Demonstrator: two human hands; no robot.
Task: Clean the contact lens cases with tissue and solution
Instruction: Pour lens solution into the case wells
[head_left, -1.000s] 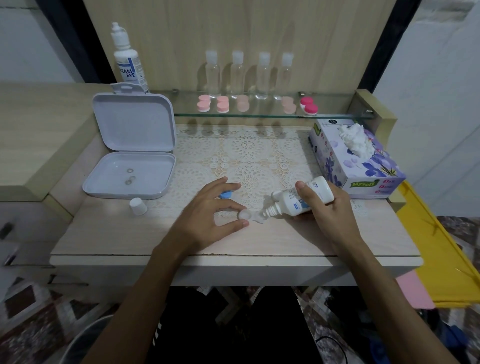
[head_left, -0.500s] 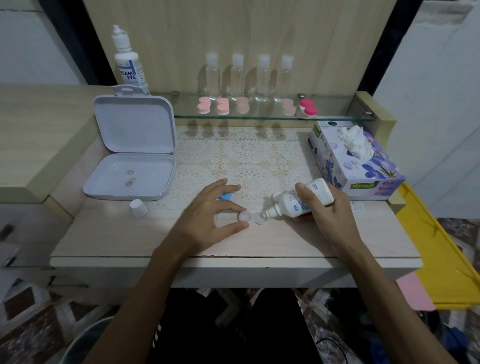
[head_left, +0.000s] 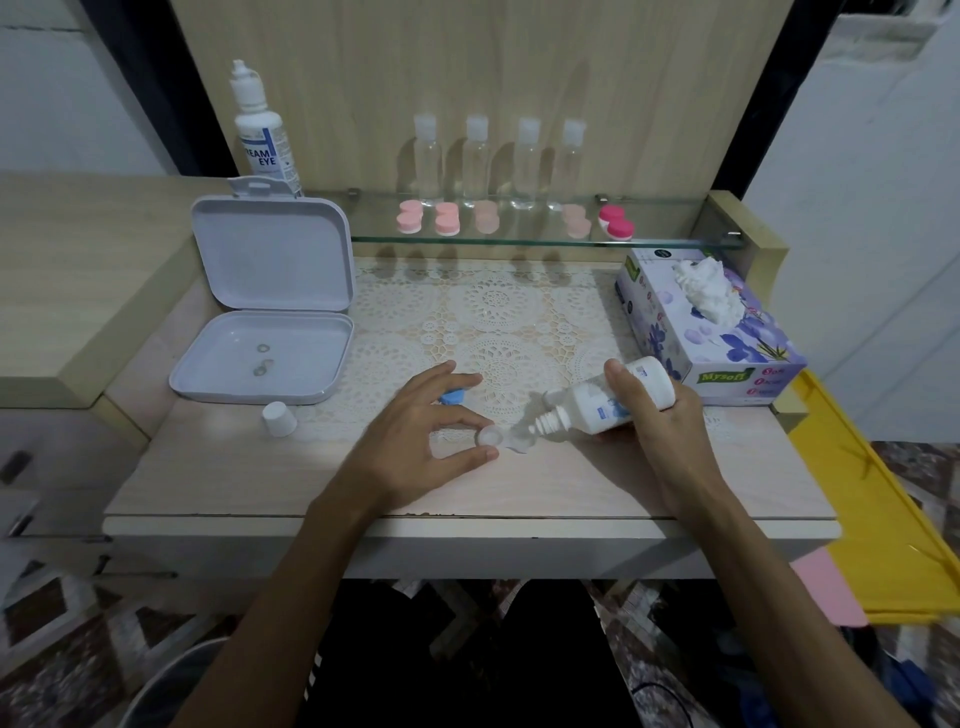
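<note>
Two hands busy: we're dosing solution into the open lens case.

Our left hand (head_left: 415, 441) pinches the clear contact lens case (head_left: 501, 439) btwn thumb & forefinger on the desk (head_left: 249, 467); other fingers spread. Our right hand (head_left: 660, 421) is wrapped round the tilted solution bottle (head_left: 608, 402), nozzle just above the well nearest that hand. Vs. 1 s ago, basically nothing has moved, so we judge the squeeze is ongoing & wiping isn't started. Blue cap (head_left: 452, 397) lies just behind the left fingers; bottle cap (head_left: 279, 419) well off to its left; tissue box (head_left: 711, 332) just beyond the right hand.
</note>
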